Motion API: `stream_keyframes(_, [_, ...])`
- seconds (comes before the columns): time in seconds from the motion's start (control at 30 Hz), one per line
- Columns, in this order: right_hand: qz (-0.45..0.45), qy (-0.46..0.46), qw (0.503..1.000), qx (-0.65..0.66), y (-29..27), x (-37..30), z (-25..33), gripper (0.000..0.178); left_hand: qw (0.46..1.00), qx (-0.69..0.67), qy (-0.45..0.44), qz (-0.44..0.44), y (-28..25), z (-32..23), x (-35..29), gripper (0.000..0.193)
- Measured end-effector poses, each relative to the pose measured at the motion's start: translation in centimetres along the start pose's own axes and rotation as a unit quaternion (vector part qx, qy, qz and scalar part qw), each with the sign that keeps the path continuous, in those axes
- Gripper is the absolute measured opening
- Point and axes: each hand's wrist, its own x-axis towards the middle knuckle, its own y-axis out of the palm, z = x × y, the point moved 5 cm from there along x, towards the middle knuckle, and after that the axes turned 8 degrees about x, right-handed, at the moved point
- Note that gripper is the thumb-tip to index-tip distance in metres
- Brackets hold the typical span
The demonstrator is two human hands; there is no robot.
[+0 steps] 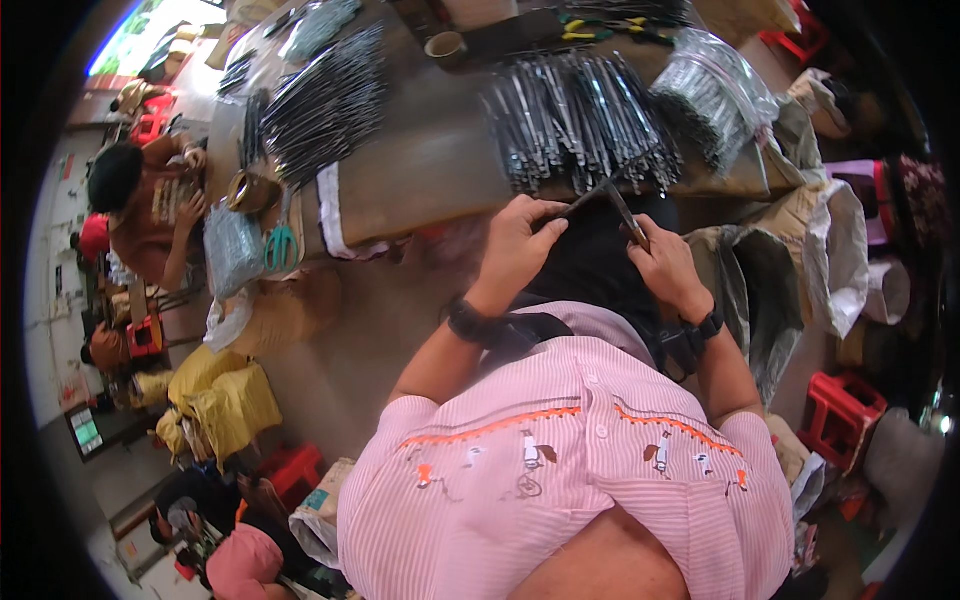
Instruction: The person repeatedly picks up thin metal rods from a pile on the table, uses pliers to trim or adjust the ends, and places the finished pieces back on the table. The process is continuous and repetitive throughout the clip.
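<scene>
My left hand (522, 245) is closed, thumb and fingers pinching a thin dark strip (577, 204) just off the table's near edge. In my right hand (668, 262) is a narrow, flat dark tool (622, 212) with a brownish handle; whether it is a knife or a file I cannot tell. The tool's tip meets or crosses the strip's far end. Just beyond both hands a wide pile of thin, shiny dark strips (580, 120) lies on the table, ends toward me.
The brown table (440, 150) holds another strip pile (325, 105), a plastic bag of strips (715, 95), a tape roll (445, 46) and yellow-handled pliers (590, 30). Teal-handled scissors (281, 245) hang at left, near a seated person (150, 205). Open sacks (760, 290) and a red stool (842, 415) stand right.
</scene>
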Motion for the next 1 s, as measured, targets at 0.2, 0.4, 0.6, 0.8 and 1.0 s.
stream_keyframes(0.2, [0.019,0.012,0.998,0.063,0.9,0.6,-1.0,0.034,0.975,0.054,-0.105,-0.190,-5.8,8.3,0.4,0.024])
stream_keyframes(0.4, [0.003,0.054,0.964,0.261,1.3,0.1,-2.2,0.032,0.942,0.142,-0.203,-0.225,-11.0,16.5,0.3,0.028])
stream_keyframes(0.6, [0.002,0.060,0.947,0.315,1.4,-0.5,-1.7,0.031,0.884,0.336,-0.114,-0.305,-10.4,14.0,1.4,0.031])
stream_keyframes(0.8, [0.015,0.067,0.928,0.366,1.8,-0.9,-0.8,0.029,0.958,0.122,-0.149,-0.212,-4.7,10.2,5.2,0.037])
stream_keyframes(1.0, [0.012,0.081,0.922,0.379,1.5,-1.5,-0.6,0.031,0.967,0.116,-0.149,-0.173,-2.1,10.4,9.5,0.034])
